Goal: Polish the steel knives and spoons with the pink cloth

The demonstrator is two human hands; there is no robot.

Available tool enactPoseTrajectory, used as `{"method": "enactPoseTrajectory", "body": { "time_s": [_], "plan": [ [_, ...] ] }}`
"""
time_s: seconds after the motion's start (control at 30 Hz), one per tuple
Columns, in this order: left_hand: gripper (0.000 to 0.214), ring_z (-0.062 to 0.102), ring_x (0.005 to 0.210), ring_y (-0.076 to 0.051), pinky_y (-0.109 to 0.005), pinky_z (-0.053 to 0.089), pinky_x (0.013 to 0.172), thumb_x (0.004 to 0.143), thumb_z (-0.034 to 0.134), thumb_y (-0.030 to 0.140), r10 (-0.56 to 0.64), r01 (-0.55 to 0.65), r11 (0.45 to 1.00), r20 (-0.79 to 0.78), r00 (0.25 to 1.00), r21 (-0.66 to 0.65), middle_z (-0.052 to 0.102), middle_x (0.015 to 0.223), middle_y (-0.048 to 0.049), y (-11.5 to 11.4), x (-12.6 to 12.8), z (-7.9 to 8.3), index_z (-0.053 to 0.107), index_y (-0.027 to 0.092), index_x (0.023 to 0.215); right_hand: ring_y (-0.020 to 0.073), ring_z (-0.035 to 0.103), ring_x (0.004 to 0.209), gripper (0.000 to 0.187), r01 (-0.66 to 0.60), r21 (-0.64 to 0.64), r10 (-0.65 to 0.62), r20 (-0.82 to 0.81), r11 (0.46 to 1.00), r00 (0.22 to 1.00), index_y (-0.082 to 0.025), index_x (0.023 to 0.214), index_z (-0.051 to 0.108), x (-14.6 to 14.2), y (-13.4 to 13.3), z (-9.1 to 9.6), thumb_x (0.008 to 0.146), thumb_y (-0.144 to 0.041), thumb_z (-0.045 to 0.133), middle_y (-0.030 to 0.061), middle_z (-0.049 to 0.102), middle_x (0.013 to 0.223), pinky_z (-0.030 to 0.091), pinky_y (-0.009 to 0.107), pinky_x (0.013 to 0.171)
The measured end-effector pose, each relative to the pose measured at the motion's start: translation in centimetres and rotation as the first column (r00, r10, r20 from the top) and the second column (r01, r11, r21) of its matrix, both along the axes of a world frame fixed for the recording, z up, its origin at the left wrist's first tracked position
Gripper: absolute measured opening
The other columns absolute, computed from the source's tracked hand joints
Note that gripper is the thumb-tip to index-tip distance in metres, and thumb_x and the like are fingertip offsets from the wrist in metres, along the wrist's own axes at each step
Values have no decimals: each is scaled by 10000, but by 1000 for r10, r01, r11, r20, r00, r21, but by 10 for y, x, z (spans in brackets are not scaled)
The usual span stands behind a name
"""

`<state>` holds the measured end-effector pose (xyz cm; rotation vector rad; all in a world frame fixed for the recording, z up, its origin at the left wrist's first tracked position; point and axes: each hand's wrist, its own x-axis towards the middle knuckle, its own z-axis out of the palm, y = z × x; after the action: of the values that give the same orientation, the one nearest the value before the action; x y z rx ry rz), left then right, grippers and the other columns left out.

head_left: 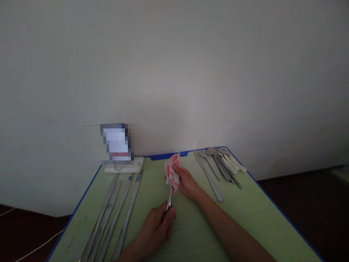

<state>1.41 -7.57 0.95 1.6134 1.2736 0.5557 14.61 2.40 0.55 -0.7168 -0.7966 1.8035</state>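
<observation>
My left hand (159,223) is closed around the lower end of a shiny metal piece of cutlery (170,199), which points up and away. A pink and white cloth (172,171) is wrapped about its upper part, so I cannot tell its kind. My right hand (185,181) is closed on that cloth, thumb on the near side. To the left, several metal table knives (121,214) lie side by side, handles and blades running lengthwise. On the right lies a single table knife (209,177), beside a pile of spoons and other cutlery (219,165).
Several pieces with white handles (231,163) lie at the right of the pile. A phone with a blurred screen (117,142) stands on a white base (124,165) at the back left. The green table (196,233) has a blue rim and meets a plain wall (174,72).
</observation>
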Motion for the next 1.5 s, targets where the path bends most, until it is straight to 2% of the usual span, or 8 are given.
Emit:
{"method": "enactPoseTrajectory", "body": {
  "time_s": [0.87, 0.93, 0.97, 1.07, 1.13, 1.3, 1.5],
  "plan": [
    [421, 475, 446, -143, -237, 368, 520, 895, 312, 540, 23, -23, 999, 1, 1000, -26, 452, 432, 59, 0, 1, 2, 498, 199, 735, 130, 555, 547, 378, 10, 6, -10, 19, 1000, 1000, -144, 678, 619, 0, 2, -3, 671, -512, 705, 1, 599, 553, 417, 249, 556],
    [417, 487, 452, -146, -241, 373, 525, 894, 314, 537, 27, -27, 999, 5, 1000, -24, 462, 441, 55, 0, 1, 2, 501, 197, 739, 122, 529, 536, 407, -15, 53, 11, 79, 999, 997, -146, 662, 621, 1, 0, -3, 684, -548, 676, -4, 592, 554, 406, 247, 559],
    [419, 494, 454, -149, -244, 378, 532, 895, 311, 536, 32, -31, 999, 10, 999, -24, 466, 442, 53, 0, 1, 1, 502, 196, 742, 114, 508, 527, 423, -66, 99, 51, 148, 993, 988, -144, 650, 623, 2, -1, -2, 698, -564, 656, -6, 588, 556, 391, 242, 551],
    [438, 504, 448, -155, -254, 390, 547, 897, 291, 540, 64, -62, 997, 45, 997, -45, 465, 423, 53, 0, 1, -1, 510, 192, 746, 94, 443, 518, 473, -264, 239, 147, 417, 934, 897, -143, 605, 622, 4, -6, 0, 746, -593, 586, -14, 564, 555, 331, 223, 518],
    [453, 498, 437, -155, -258, 393, 548, 894, 287, 554, 95, -91, 994, 65, 993, -65, 453, 407, 57, 0, 0, -2, 513, 192, 743, 94, 420, 514, 511, -322, 280, 141, 516, 904, 845, -149, 585, 608, 4, -8, 1, 761, -624, 538, -19, 537, 540, 308, 223, 507],
    [462, 490, 422, -156, -259, 387, 529, 880, 302, 592, 110, -106, 992, 67, 992, -69, 450, 398, 60, 0, 0, -1, 497, 199, 731, 106, 428, 521, 557, -286, 270, 104, 535, 920, 839, -161, 572, 587, 1, -9, 1, 750, -681, 493, -11, 530, 549, 320, 235, 521],
    [428, 478, 422, -149, -251, 377, 520, 894, 302, 555, 72, -69, 997, 61, 996, -46, 437, 412, 67, 2, 0, -3, 486, 198, 745, 104, 427, 530, 569, -205, 242, 53, 517, 948, 855, -148, 609, 600, -2, -9, 2, 740, -692, 497, -4, 533, 569, 305, 235, 518]
  ]
}}
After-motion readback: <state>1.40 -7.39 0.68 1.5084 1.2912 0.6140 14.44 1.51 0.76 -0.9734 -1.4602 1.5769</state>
